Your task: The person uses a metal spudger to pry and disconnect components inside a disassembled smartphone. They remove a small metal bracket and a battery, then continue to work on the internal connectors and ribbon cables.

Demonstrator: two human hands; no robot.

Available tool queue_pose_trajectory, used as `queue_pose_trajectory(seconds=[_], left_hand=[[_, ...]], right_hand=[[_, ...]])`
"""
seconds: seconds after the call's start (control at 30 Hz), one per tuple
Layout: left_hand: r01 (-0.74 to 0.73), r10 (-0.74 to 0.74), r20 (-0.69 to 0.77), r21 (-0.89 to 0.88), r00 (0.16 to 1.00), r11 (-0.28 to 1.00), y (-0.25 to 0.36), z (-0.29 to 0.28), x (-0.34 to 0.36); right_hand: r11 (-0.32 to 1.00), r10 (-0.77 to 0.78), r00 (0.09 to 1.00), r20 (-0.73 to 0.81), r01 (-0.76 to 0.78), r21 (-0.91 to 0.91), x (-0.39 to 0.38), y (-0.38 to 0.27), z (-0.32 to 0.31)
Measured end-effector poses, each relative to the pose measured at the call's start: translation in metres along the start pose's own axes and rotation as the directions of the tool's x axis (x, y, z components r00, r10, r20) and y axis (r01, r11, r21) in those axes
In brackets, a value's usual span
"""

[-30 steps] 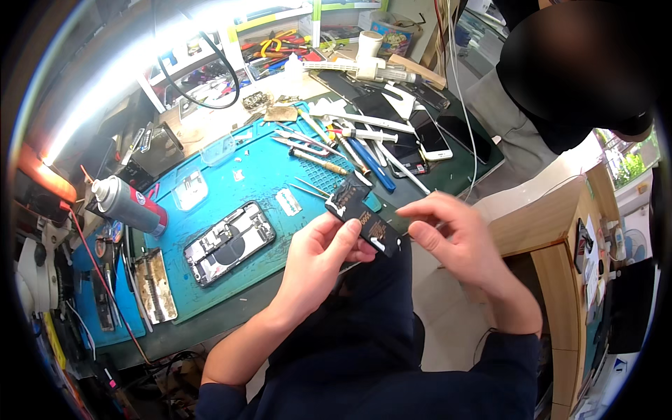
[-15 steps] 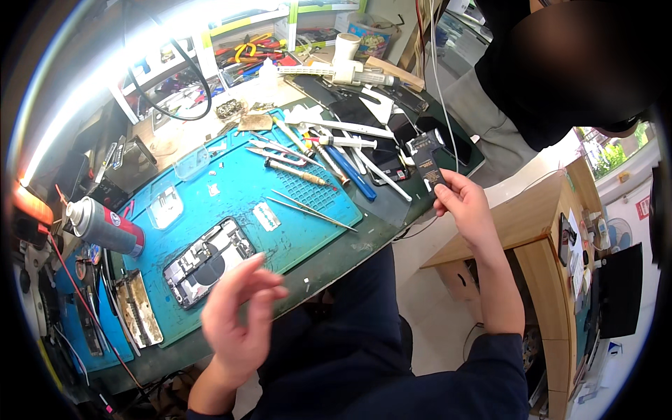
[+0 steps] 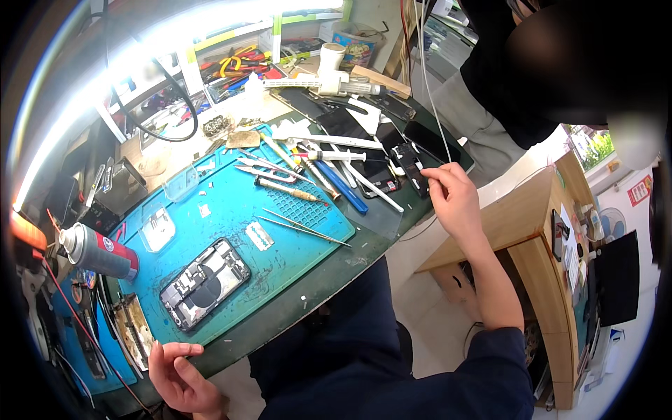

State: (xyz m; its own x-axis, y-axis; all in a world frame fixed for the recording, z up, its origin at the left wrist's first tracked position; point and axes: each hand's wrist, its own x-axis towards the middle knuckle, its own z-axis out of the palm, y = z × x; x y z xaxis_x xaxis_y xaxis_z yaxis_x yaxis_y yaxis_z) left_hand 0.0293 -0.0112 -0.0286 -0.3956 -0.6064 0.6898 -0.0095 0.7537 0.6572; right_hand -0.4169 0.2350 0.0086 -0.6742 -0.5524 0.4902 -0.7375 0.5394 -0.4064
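Thumb and forefinger of your left hand (image 3: 183, 381) stand apart, the hand loosely spread just past the bench's front edge. Beside it lies a tarnished metal plate (image 3: 134, 325), rough and patchy. A smooth dark strip of bench (image 3: 301, 283) runs along the front, bare but for small white scraps, and gives you a lane between mat and edge. The mat (image 3: 210, 227) is blue, rubbery and scuffed, with a moulded grid toward its right side. On it sits the phone (image 3: 205, 283), an opened oblong with rounded corners, silver parts and a dark recess. Clear mat separates it from the thin, pointed tweezers (image 3: 302, 229) and the flat silver stencil (image 3: 260, 236). The rounded metal can (image 3: 101, 253) leans by the mat's left edge.

Farther right, your right hand (image 3: 455, 199) reaches in over the bench's side edge, its fingertips drawn together at the battery (image 3: 409, 166); you cannot tell whether they pinch it or only touch it. That flat black battery is among the phones at the right rear. Left of it, the slim plastic syringe (image 3: 336, 155) and other tools crowd the surface, leaving little room. Beyond stands a white cup (image 3: 331, 56).
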Motion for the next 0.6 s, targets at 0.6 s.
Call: queue_pose_trajectory(seconds=[0.6], left_hand=[[-0.008, -0.106, 0.269, 0.392, 0.957, 0.92, -0.008, -0.032, 0.058]], right_hand=[[0.784, -0.62, 0.773, 0.131, 0.614, 0.092, -0.01, -0.122, -0.003]])
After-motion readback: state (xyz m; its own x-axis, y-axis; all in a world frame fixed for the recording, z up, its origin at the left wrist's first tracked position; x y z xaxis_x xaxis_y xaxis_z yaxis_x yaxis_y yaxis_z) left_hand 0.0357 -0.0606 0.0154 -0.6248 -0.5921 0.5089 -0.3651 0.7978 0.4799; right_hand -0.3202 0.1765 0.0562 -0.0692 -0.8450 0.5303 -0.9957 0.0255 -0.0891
